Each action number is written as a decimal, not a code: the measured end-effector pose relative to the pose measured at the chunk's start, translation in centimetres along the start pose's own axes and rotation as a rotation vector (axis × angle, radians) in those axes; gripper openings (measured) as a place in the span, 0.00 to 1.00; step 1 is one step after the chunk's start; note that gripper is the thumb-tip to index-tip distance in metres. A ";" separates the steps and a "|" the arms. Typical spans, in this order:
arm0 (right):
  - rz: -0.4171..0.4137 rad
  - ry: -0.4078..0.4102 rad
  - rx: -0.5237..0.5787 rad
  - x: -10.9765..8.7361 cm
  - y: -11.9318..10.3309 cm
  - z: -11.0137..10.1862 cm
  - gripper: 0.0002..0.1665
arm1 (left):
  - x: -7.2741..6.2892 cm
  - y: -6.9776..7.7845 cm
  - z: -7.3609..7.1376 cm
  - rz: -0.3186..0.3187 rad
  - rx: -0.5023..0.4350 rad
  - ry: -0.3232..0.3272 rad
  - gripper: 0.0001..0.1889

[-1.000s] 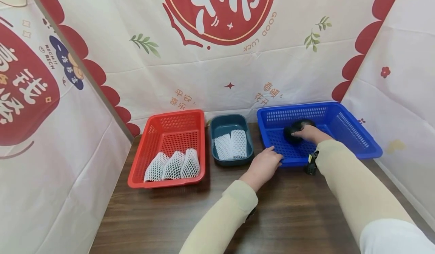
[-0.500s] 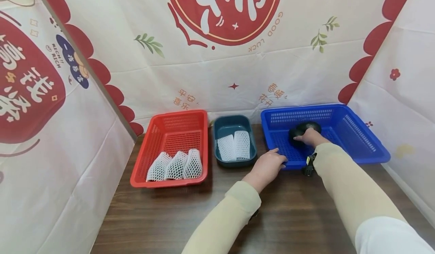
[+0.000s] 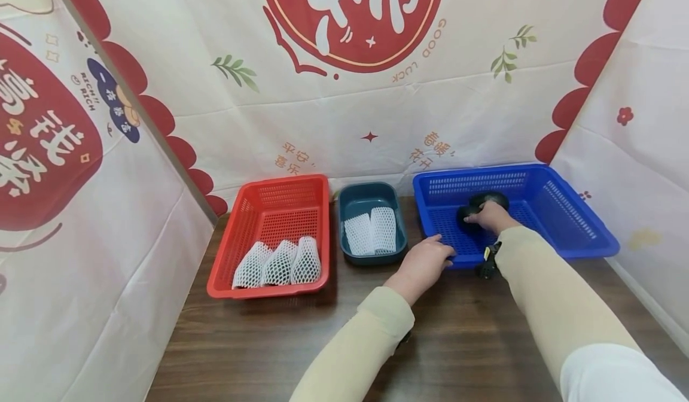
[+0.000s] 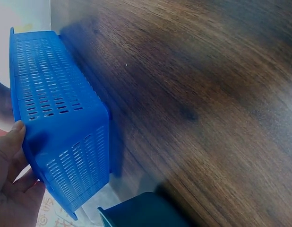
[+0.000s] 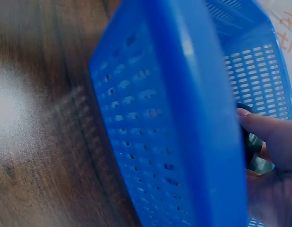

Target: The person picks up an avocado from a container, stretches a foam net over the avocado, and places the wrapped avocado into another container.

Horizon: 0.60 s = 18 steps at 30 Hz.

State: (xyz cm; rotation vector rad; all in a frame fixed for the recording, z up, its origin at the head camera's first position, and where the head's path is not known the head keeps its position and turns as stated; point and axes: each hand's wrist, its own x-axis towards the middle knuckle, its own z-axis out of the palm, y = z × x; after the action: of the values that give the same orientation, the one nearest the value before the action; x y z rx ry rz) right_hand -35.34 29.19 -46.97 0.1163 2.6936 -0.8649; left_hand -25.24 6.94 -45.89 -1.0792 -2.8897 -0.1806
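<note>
Inside the blue basket (image 3: pixel 584 252) at the right, my right hand (image 3: pixel 492 216) holds a dark avocado (image 3: pixel 467 215) between thumb and fingers. A second dark avocado (image 3: pixel 497 198) lies right behind it, partly covered by the hand. In the right wrist view the basket wall hides part of the held avocado (image 5: pixel 252 146), whose skin looks dark green. My left hand (image 3: pixel 422 264) grips the basket's near left corner. The left wrist view shows its thumb (image 4: pixel 16 132) on the rim and the other fingers bent at the edge.
A small teal tray (image 3: pixel 371 259) with white foam net sleeves (image 3: pixel 383 230) stands in the middle. To its left, a red basket (image 3: pixel 269 293) holds three dark things in foam nets (image 3: pixel 280 262). Printed cloth walls (image 3: pixel 344 121) enclose the wooden table (image 3: pixel 258 348).
The view has shifted slightly, moving the scene a little to the right. Both hands keep their places at the blue basket, the right one still on the avocado.
</note>
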 end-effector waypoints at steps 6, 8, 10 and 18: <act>0.025 -0.054 0.231 -0.7 -0.4 -0.5 0.43 | 0.0 0.0 0.2 -0.003 -0.001 0.004 0.14; 0.046 -0.091 0.293 -1.1 -0.8 -0.8 0.44 | -0.1 0.0 0.2 -0.009 -0.001 0.000 0.14; 0.064 -0.114 0.327 -1.5 -1.1 -1.0 0.45 | -0.3 0.1 0.2 -0.011 0.003 -0.004 0.15; 0.030 -0.125 0.293 -2.8 -2.1 -1.8 0.45 | -0.5 0.1 0.0 0.012 -0.004 0.007 0.17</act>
State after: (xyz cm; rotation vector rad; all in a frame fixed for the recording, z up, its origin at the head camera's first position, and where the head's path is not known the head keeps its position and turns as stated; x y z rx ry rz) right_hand -33.52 28.58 -43.55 0.1610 2.4300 -1.2105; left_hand -24.78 6.72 -45.97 -1.0943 -2.8768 -0.1895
